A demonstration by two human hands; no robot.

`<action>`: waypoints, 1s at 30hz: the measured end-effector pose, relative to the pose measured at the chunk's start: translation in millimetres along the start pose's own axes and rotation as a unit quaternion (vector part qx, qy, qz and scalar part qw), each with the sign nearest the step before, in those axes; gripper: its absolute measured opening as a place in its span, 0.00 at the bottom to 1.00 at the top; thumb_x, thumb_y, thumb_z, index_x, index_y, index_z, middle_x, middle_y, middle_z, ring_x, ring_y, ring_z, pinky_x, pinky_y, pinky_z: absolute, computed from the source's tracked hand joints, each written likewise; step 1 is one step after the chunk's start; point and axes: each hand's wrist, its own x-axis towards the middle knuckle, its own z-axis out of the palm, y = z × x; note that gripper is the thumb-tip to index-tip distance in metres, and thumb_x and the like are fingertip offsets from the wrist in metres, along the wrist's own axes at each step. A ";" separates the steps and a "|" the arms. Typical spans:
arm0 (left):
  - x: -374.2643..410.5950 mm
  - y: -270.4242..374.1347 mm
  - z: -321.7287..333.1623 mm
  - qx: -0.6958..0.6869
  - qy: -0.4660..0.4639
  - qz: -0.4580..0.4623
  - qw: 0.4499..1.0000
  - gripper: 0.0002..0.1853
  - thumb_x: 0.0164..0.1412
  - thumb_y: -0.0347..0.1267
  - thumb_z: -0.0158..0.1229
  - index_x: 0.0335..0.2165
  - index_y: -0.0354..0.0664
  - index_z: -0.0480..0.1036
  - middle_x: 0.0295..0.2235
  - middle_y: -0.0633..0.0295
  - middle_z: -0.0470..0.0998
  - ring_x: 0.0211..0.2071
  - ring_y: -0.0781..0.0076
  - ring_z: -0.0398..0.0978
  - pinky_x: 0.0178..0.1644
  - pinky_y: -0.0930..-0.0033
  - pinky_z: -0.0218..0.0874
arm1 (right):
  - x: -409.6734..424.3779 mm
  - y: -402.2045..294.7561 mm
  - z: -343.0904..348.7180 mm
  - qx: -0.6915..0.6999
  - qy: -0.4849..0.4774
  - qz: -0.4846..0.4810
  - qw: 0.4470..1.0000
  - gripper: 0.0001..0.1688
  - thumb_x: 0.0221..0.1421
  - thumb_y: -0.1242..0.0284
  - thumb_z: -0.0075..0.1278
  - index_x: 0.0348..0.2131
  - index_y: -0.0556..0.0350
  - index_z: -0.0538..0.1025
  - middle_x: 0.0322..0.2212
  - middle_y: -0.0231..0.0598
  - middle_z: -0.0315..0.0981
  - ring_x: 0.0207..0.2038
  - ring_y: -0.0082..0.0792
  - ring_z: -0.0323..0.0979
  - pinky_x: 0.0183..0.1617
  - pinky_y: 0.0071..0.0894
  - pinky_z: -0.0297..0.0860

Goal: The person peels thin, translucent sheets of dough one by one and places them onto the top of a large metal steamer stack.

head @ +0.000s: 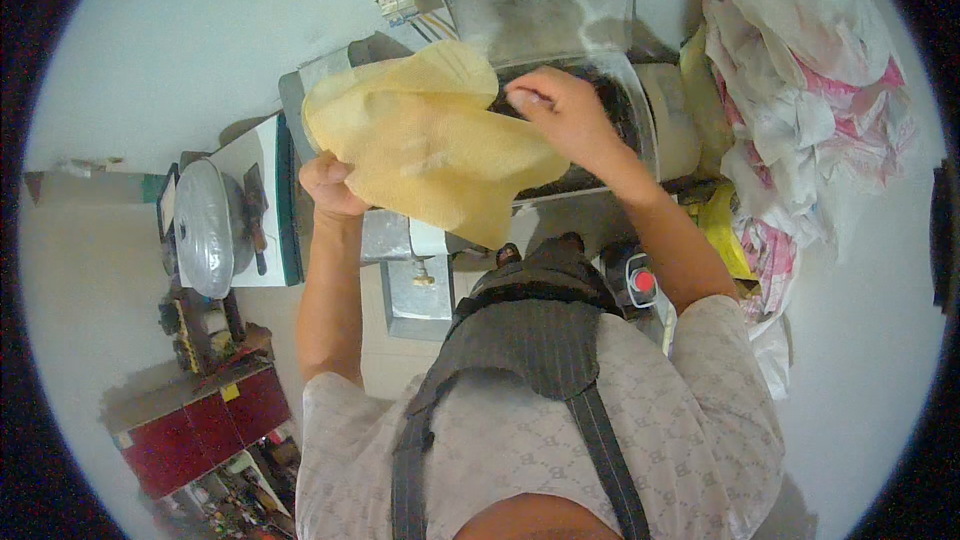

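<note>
A thin yellow cloth or mesh sheet [427,142] hangs spread out in front of me, its near edge drooping. My left hand [334,181] grips its left edge with curled fingers. At the cloth's right side my right hand [559,109] is raised with bent fingers, over a dark open machine or basin with a metal rim [651,131]. Whether the right fingers pinch anything cannot be told. Behind the basin stands a cloudy transparent lid [540,0]. The cloth hides part of the basin and the surface to its left.
On the left, a metal lid [204,229] and a dark-handled knife or spatula [257,221] rest on a white-topped table [281,262]. White and pink plastic sacks [810,75] hang at right. A red-capped plastic jug [643,281] stands below. A dark red cabinet [206,431] is at lower left.
</note>
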 end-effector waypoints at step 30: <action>23.6 -13.4 12.5 0.190 0.136 -0.188 0.954 0.30 0.46 0.29 0.54 0.51 0.31 0.66 0.44 0.51 0.74 0.42 0.59 0.75 0.49 0.62 0.68 | 114.7 0.7 -11.7 -0.027 -0.207 -0.072 0.975 0.20 0.54 0.59 0.54 0.33 0.59 0.77 0.23 0.35 0.73 0.26 0.24 0.66 0.32 0.31 0.64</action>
